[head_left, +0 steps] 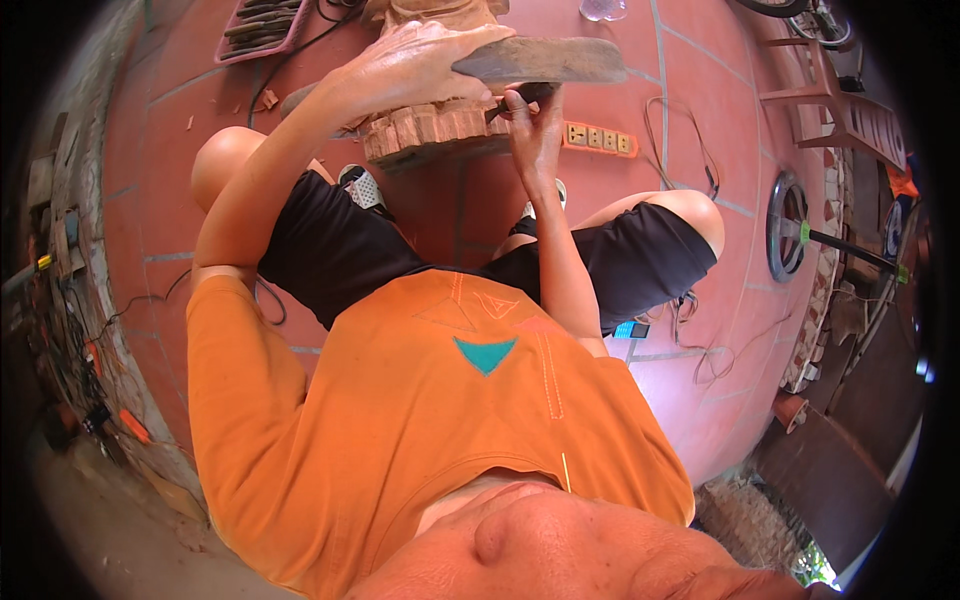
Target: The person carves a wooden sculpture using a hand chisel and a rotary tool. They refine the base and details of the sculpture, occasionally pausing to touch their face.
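My left hand [425,65] is closed round a flat, worn wooden bat [550,60], whose blunt end reaches out to the right. Just below that bat, my right hand [541,140] is pinched on a slim dark tool that looks like a chisel [497,112]. Its tip points left at a carved block of reddish-brown wood [430,132] with a scalloped edge. The block stands on the floor between my feet. Part of it is hidden behind my left hand and the bat.
An orange power strip [600,139] lies right of the block. At the upper left, a pink basket [262,58] holds several long tools. Cables cross the red tiled floor [700,120]. A pinkish plastic chair [840,110] and a black wheel [787,225] stand at the right.
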Tool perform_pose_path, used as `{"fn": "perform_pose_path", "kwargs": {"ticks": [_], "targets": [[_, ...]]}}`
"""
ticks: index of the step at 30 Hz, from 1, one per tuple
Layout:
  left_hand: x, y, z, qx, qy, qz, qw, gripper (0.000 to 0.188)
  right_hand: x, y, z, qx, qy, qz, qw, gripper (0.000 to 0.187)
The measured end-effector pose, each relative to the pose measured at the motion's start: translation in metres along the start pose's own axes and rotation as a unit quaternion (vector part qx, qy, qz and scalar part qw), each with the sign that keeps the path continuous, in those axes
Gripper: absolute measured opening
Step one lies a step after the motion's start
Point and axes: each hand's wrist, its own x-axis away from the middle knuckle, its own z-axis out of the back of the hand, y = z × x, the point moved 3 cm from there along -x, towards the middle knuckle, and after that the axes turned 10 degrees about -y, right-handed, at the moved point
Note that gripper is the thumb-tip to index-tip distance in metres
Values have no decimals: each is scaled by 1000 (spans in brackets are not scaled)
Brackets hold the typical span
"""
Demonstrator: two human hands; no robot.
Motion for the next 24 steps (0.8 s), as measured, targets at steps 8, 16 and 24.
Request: {"fn": "perform_pose_path", "kwargs": {"ticks": [8, 16, 24], "targets": [[11, 0, 36, 41, -11, 104, 994, 73, 3, 22, 28, -229, 55, -157, 959, 31], [16, 2, 40, 113, 28, 52, 992, 72, -4, 20, 13, -189, 35, -82, 978, 29], [13, 4, 38, 271, 58, 0, 961, 72, -2, 5, 5, -54, 12, -22, 998, 27]]}}
